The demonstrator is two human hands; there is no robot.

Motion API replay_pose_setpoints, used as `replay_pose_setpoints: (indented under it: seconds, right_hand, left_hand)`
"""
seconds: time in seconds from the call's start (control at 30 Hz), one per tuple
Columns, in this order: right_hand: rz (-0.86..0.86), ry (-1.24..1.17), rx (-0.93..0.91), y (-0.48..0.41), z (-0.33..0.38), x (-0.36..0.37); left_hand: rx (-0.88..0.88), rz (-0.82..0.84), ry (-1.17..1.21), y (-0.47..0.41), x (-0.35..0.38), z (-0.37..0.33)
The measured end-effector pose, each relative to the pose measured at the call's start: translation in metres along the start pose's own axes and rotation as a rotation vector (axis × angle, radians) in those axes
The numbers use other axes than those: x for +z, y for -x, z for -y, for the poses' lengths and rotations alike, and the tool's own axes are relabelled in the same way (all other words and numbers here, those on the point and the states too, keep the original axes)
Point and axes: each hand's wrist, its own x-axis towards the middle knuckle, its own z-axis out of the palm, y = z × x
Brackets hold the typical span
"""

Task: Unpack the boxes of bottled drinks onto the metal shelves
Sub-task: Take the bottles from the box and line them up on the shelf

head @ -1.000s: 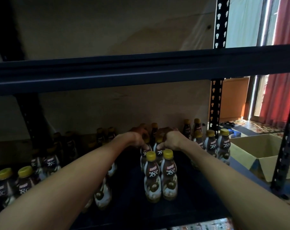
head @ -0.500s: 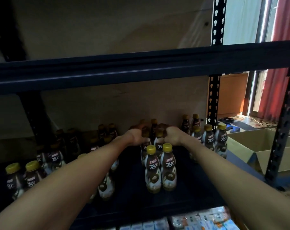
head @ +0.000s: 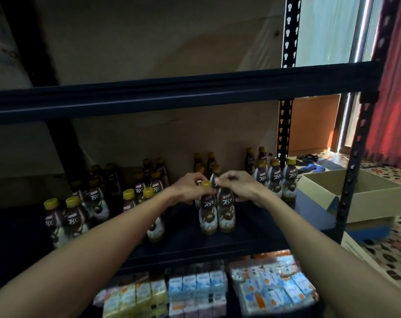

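Brown bottles with yellow caps stand in pairs on the dark metal shelf (head: 252, 228). Both my arms reach in to the front middle pair. My left hand (head: 188, 189) has its fingers curled at the yellow cap of the front left bottle (head: 207, 216). My right hand (head: 239, 187) curls over the top of the front right bottle (head: 227, 214) and hides its cap. A bottle of the row behind (head: 215, 173) shows between my hands, its cap free.
More bottle pairs stand at the left (head: 75, 219) and at the back right (head: 275, 177). The upper shelf beam (head: 172, 95) crosses overhead. Small drink cartons (head: 195, 288) fill the shelf below. An open cardboard box (head: 367, 198) sits on the floor beyond the right post (head: 353, 161).
My hands have drawn back from the second-row bottles to the tops of the front pair. The view has pulled back, so the lower shelf with cartons now shows.
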Motion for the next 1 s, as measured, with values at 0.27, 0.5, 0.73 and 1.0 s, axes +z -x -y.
replay_pose_setpoints:
  seconds: [0.27,0.5,0.73,1.0]
  right_hand:
    - [-0.089,-0.017,-0.027,0.006,-0.007,0.013]
    - [-0.072,-0.002,-0.119,0.007,-0.017,0.01]
    - [-0.19,0.067,-0.134,0.028,-0.024,-0.033]
    - [-0.321,0.019,-0.109,0.04,-0.074,-0.097]
  left_hand:
    - [0.048,-0.053,-0.093,0.005,0.006,0.001]
    - [0.092,-0.103,-0.204,0.004,0.007,-0.005]
    - [0.268,-0.257,-0.364,-0.015,0.014,-0.046]
    - [0.324,-0.212,-0.442,-0.065,0.067,-0.12]
